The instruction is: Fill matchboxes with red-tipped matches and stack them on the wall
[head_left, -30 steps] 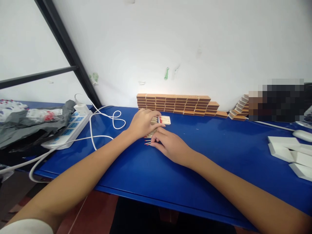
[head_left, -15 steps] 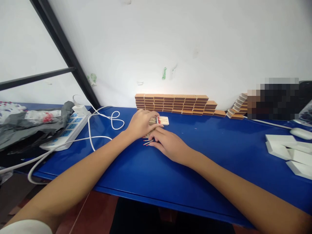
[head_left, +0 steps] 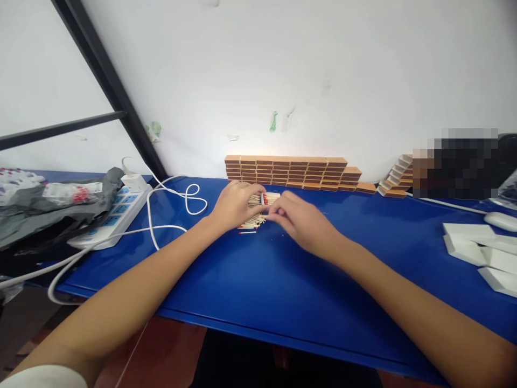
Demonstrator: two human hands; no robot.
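Observation:
A small white matchbox tray (head_left: 262, 198) holding red-tipped matches lies on the blue table, with my left hand (head_left: 232, 207) curled around its left side, thumb and fingers closed on it. Beneath that hand and in front of the tray is a loose pile of matches (head_left: 251, 222). One match (head_left: 247, 232) lies apart at the pile's near edge. My right hand (head_left: 302, 222) is at the tray's near right side, its thumb and forefinger pinched on matches. How many it pinches is hard to make out.
Stacked brown-sided matchbox sleeves (head_left: 286, 171) line the wall. More boxes (head_left: 398, 178) lean to their right, beside a blurred dark patch. White box-like pieces (head_left: 468, 231) lie at right. A power strip (head_left: 109, 218), white cables (head_left: 150, 215) and grey plastic bags (head_left: 52, 207) occupy the left.
My right hand has moved up and right from the pile's near edge to the tray's side, carrying matches. Fewer matches lie at the near edge. My left hand has stayed in place.

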